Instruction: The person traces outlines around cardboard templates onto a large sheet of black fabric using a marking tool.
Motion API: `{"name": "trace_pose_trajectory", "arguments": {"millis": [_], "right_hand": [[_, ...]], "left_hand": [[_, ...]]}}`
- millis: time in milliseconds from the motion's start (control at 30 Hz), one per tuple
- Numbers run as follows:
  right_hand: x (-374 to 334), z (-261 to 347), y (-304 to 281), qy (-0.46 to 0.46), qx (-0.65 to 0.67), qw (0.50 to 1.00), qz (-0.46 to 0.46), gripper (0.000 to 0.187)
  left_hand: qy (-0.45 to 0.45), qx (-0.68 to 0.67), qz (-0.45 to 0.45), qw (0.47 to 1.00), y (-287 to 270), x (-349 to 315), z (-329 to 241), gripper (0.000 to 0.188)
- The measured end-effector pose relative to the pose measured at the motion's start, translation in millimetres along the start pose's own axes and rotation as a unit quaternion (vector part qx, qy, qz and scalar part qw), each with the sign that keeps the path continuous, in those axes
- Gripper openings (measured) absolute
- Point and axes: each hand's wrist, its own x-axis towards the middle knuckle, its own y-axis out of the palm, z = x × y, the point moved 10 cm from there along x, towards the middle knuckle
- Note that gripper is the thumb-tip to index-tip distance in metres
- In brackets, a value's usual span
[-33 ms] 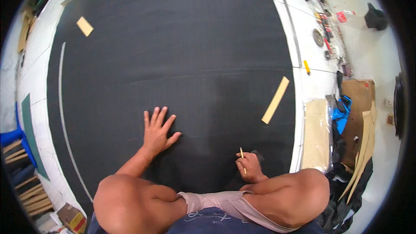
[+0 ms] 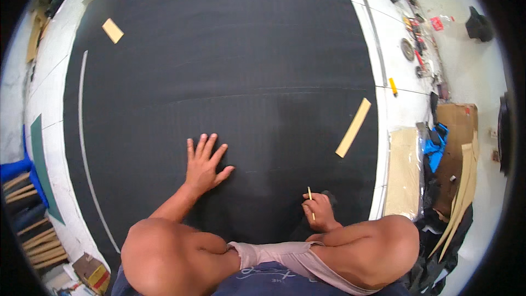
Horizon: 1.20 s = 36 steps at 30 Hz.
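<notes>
The right hand (image 2: 322,211) grips a slim yellow stick (image 2: 309,191), pointing forward; the left hand (image 2: 201,172), well apart, spreads flat on a broad black sheet (image 2: 235,60).

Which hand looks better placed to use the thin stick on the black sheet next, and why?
Probably the right hand: it holds the stick, while the left hand lies spread on the sheet.
</notes>
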Motion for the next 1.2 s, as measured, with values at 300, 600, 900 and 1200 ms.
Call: {"name": "trace_pose_trajectory", "arguments": {"millis": [300, 600, 900, 1200], "right_hand": [[3, 5, 0, -0.012, -0.007, 1.000, 0.001, 0.010], [3, 7, -5, -0.024, -0.016, 0.999, -0.015, 0.010], [-1, 2, -6, -0.020, 0.000, 1.000, -0.022, 0.010], [-3, 1, -11, -0.022, 0.018, 0.999, -0.022, 0.010]], "left_hand": [[-0.005, 0.002, 0.013, 1.000, 4, -2, 5, 0.067], [0.031, -0.019, 0.014, 0.999, 3, 12, -19, 0.069], [0.055, -0.018, 0.030, 0.998, 3, 26, -31, 0.067], [0.101, -0.013, 0.044, 0.994, 13, 39, -55, 0.065]]}}
